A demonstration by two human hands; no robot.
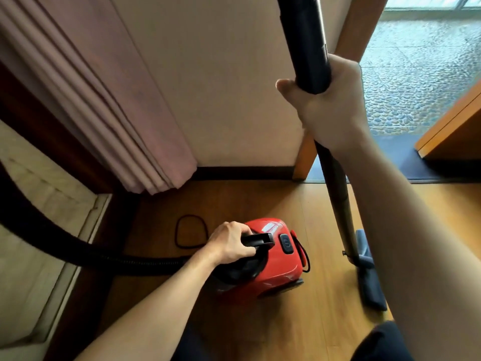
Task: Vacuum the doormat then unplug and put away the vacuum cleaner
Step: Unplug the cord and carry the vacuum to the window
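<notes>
A red canister vacuum cleaner (276,259) sits low over the wooden floor near the corner. My left hand (230,243) grips its black carry handle (260,239). My right hand (330,105) holds the black wand (304,35) upright, fingers wrapped round the tube. The wand runs down to the dark floor nozzle (369,285), which rests on the floor to the right of the canister. A black ribbed hose (78,251) curves from the canister's front off to the left. A loop of black power cord (191,231) lies on the floor behind the canister.
A pink curtain (104,100) hangs at the left beside a cream wall (221,87). A wooden door frame (304,157) borders an opening to a pebbled outdoor floor (421,74), with a dark mat (406,162) at the threshold. Pale bedding (31,204) lies at the far left.
</notes>
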